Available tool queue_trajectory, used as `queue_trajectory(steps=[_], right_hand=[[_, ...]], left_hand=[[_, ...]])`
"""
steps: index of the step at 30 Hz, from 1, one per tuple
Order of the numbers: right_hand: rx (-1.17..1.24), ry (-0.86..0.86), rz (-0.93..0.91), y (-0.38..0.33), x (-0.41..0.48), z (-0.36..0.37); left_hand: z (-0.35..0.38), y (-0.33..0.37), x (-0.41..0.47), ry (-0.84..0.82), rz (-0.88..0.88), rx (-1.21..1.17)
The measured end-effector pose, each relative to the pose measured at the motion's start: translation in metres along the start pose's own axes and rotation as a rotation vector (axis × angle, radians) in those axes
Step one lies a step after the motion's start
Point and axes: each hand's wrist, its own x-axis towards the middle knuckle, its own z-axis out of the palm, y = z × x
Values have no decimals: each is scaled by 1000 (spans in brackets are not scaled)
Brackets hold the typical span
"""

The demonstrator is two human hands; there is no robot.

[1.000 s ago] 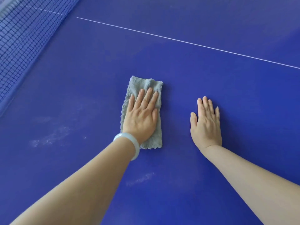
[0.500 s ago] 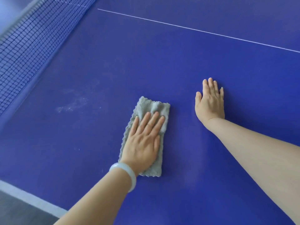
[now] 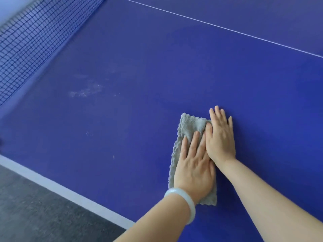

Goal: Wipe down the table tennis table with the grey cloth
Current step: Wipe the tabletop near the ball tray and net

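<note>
The grey cloth [image 3: 189,125] lies folded and flat on the blue table tennis table [image 3: 139,67], near its white front edge. My left hand [image 3: 194,165], with a pale bangle on the wrist, presses flat on the cloth's near half, fingers spread. My right hand [image 3: 221,137] rests flat on the table just right of the cloth, its thumb side touching the cloth's right edge and my left hand's fingers. Whitish dust smears [image 3: 85,91] mark the table to the left, towards the net.
The black net [image 3: 29,41] runs along the upper left. A white centre line [image 3: 227,28] crosses the top right. The table's white edge stripe [image 3: 57,187] runs along the lower left, with grey floor [image 3: 35,215] beyond it.
My left hand has dragged the cloth back towards the front edge and to the right. The cloth now meets my right hand, which was apart from it before.
</note>
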Motion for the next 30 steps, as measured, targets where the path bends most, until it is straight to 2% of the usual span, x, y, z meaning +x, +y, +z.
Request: queue_trajectory(steps=[3,5,9,11,13,14,18,20,22,24,27,30], right_hand=[[-82,-13,-22,2,0,2],[-152,-25,-30,1,2,4],[-302,-28,-24,0,1,11],[-322,-27,-16,-1,2,12],[-320,-32,-14,-2,3,12],[-316,-35,-14,-2,3,12],[-282,-35,-23,-2,2,9],[-283,-33,-29,-2,1,9],[-293,-27,-31,-2,1,10],[-311,-26,-29,-2,1,10],[-325,-25,-32,-1,1,12],[-327,-20,-27,0,3,13]], left_hand=[[-14,-33,-10,-50,140,35],[-29,-81,-16,-45,98,85],[-63,-163,-17,1,-252,134],[-62,-156,-10,42,-438,100],[-50,-118,-9,68,-514,95],[-41,-92,-13,68,-475,95],[-10,-9,-52,-4,-142,40],[-12,-16,-61,-42,-20,40],[-25,-55,-62,-40,14,78],[-42,-105,-65,-9,-96,128],[-67,-160,-67,41,-369,133],[-57,-137,-60,115,-654,111]])
